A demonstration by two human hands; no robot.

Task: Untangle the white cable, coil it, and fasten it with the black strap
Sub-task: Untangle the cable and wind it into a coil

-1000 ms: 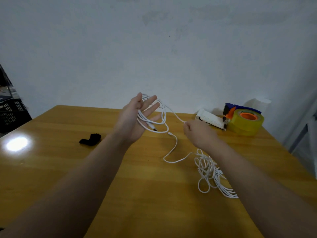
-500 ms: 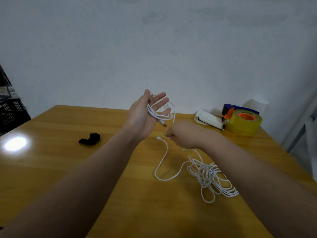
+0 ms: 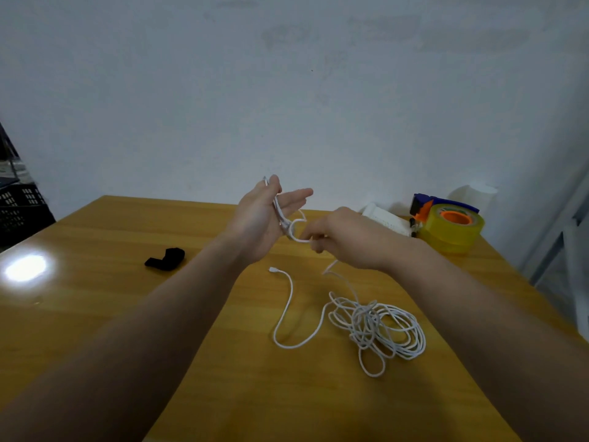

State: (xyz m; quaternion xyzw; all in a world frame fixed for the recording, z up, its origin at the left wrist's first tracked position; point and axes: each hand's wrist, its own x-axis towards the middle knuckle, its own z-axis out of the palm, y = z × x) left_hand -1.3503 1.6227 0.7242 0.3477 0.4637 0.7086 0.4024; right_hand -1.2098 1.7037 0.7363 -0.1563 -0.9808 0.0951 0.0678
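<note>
The white cable (image 3: 376, 323) lies mostly as a tangled heap on the wooden table (image 3: 95, 301), with one plug end free near the middle. My left hand (image 3: 264, 218) is raised, palm up, fingers spread, with a few cable turns lying across the palm under the thumb. My right hand (image 3: 347, 239) is close beside it, pinching a small loop of the cable between thumb and fingers. From there the cable drops to the heap. The black strap (image 3: 165, 259) lies crumpled on the table to the left, apart from both hands.
A yellow tape roll in a blue and orange dispenser (image 3: 451, 226) and a white power strip (image 3: 387, 218) sit at the table's far right by the wall. A black crate (image 3: 19, 205) stands off the left edge. A metal frame (image 3: 567, 237) is at the right.
My right hand has moved left and up to my left hand, bringing a loop of cable to it. The heap and free plug end have slid slightly on the table.
</note>
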